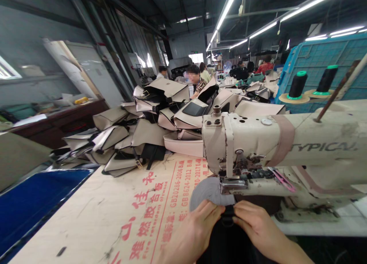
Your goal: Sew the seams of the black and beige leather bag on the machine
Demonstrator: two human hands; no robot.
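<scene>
Close to the bottom of the view, my left hand point(197, 227) and my right hand point(256, 225) face each other with fingers pinched. Between them is a black strap point(228, 209) with a dark slider-like buckle on it, and each hand grips one side. Black material continues below; whether it belongs to the strap's piece or to clothing I cannot tell. Just beyond my fingertips stands the sewing machine point(249, 141), its needle area above a narrow arm. A grey coiled roll of tape point(205, 193) lies flat behind my left hand, beside the machine's head.
A plywood tabletop point(114, 206) with red print spreads to the left. Many beige bags with black trim point(149, 132) are heaped at its far side. Two black thread spools point(298, 84) stand above the machine, before a blue crate point(323, 65). Other people sit farther back.
</scene>
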